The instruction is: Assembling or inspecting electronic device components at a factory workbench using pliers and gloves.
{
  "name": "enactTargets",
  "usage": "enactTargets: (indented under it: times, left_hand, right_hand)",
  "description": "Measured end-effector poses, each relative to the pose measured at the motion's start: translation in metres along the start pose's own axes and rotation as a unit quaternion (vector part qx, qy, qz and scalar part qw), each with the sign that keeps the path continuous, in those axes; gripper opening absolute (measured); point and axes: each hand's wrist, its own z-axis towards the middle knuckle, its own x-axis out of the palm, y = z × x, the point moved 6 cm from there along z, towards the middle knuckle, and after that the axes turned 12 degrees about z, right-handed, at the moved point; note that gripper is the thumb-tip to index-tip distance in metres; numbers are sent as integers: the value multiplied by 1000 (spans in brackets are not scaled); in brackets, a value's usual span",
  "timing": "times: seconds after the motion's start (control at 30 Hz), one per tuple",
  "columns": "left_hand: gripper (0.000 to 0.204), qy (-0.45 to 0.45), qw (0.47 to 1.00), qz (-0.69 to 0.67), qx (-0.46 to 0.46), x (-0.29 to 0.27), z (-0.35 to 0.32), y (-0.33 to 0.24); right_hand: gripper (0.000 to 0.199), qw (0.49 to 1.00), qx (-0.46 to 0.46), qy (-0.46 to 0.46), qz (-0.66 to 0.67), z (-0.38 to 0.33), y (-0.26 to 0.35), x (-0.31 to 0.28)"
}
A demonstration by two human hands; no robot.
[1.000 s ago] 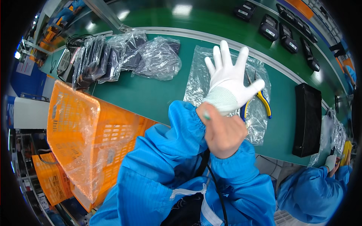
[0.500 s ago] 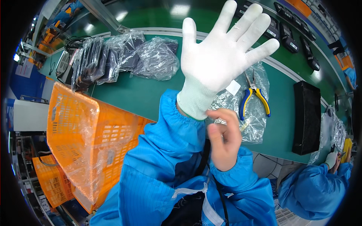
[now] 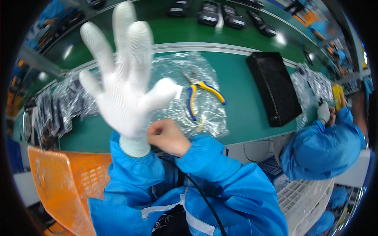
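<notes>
While the left hand (image 3: 122,92) spreads wide inside a white knit glove (image 3: 132,145), holding nothing, the bare right hand (image 3: 167,137) pinches the glove's cuff at the wrist (grip closed); a hard tug could likely tear the knit. Yellow-blue pliers (image 3: 201,94) lie beyond on clear bags.

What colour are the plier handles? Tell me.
Yellow and blue; the pliers lie on a clear bag, seen in the head view.

The glove (image 3: 126,98) on the left hand (image 3: 122,94) is white knitted cloth, matt and finely ribbed. The sleeves (image 3: 204,157) are smooth blue fabric. Clear plastic bags (image 3: 212,118) lie crinkled and glossy. The pliers (image 3: 201,92) have dull metal tips and shiny yellow-and-blue plastic grips. The green counter (image 3: 244,106) looks smooth and matt.
</notes>
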Motion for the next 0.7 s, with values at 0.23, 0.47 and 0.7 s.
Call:
enactTargets:
  times: [0.23,0.47,0.7]
  left_hand:
    - [62,-119,990,21,74,-24,-4,-10]
    - [52,-218,675,685,-165,-22,-40,-37]
    - [70,-96,-105,926,-349,-12,-119,-61]
  right_hand:
    - [10,985,113,113,58,-9,-19,7]
    - [15,981,-30,117,151,-42,-28,26]
    - [23,953,196,166,-161,-102,-95,-43]
